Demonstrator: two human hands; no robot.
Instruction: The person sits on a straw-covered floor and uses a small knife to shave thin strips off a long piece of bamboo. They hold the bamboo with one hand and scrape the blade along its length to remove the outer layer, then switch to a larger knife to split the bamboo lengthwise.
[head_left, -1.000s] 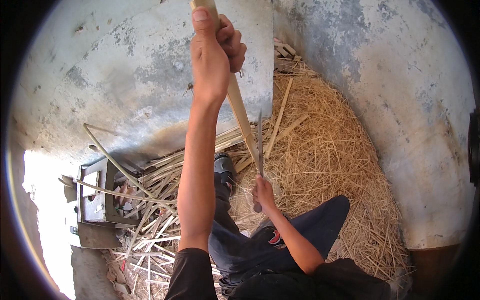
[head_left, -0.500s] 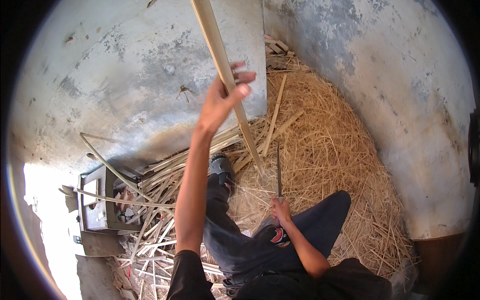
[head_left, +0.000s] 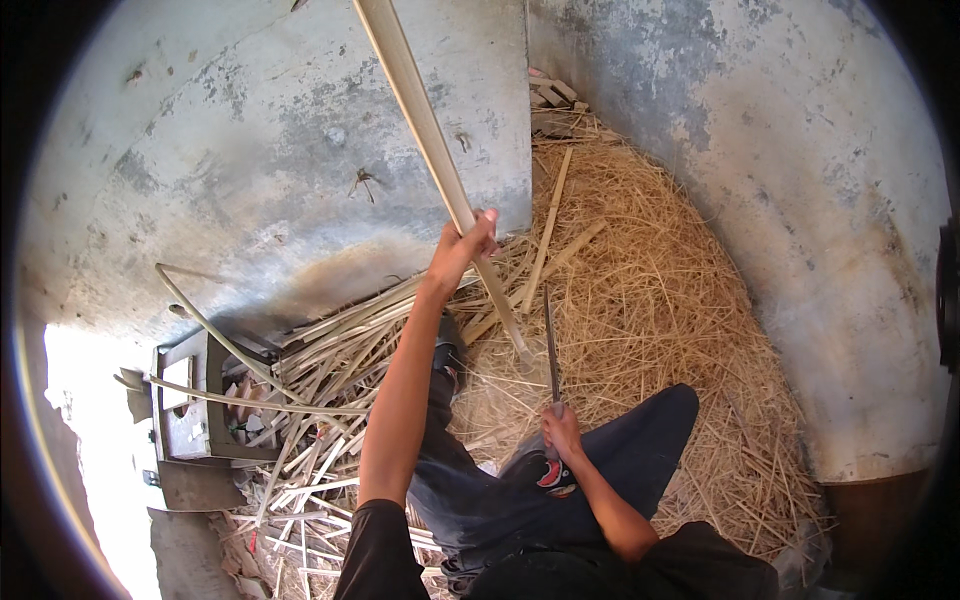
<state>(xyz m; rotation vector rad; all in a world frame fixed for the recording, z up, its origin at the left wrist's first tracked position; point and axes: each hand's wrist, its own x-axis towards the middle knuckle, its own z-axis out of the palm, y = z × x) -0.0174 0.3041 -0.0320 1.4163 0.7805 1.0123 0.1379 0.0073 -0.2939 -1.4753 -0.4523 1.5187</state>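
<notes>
My left hand [head_left: 468, 248] is closed around a long, pale split bamboo strip [head_left: 425, 125]. The strip stands tilted, its upper part running out past the top of the view and its lower end near the floor by my foot. In my right hand [head_left: 562, 430], low in front of my lap, is the handle of a long, narrow knife [head_left: 552, 350]. Its dark blade points away from me, to the right of the strip's lower end and apart from it.
Straw-like shavings [head_left: 640, 270] are heaped along the right wall. Split strips [head_left: 340, 345] lie piled at the left, beside a box-like cabinet [head_left: 195, 405] with scraps inside. A bent cane [head_left: 215, 330] leans over it. Peeling walls [head_left: 250, 150] rise at the back and right.
My left hand has come down along the bamboo strip and its fingers have closed around it. The strip's upper part has swung slightly left. My right hand and the knife have barely shifted.
</notes>
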